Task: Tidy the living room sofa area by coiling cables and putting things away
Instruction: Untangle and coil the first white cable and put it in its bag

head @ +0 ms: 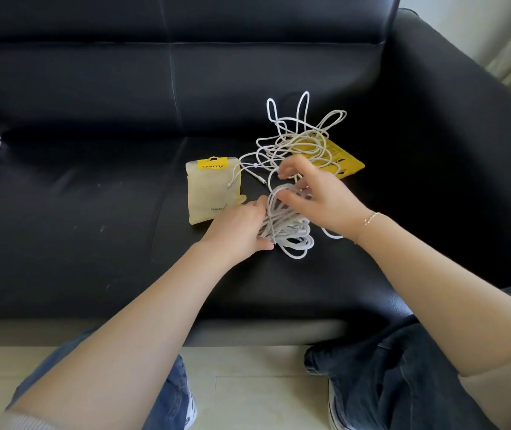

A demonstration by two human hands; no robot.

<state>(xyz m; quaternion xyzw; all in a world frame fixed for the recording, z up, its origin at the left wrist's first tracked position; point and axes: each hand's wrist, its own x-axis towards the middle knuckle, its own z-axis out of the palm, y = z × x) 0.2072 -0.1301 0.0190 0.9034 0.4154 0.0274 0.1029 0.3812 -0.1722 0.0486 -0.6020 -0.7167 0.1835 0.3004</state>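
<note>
sofa [92, 212] seat carries all | white cable [288, 231] coil, long axis running away from the person, tangle beyond | left hand [238, 228] curled, gripping coil | right hand [319, 193] pinching a strand | pale pouch [212, 190] just left

We have a single wide-angle view, worn on the head, looking forward and steeply down. It faces the black leather sofa [92, 212], whose seat fills the middle of the frame and whose backrest runs across the top. The camera sits close: both bare forearms reach in from the lower corners toward the centre, and our blue-jeaned knees and the pale tiled floor [263, 392] lie along the bottom edge. Straight lines bow near the borders.
</note>
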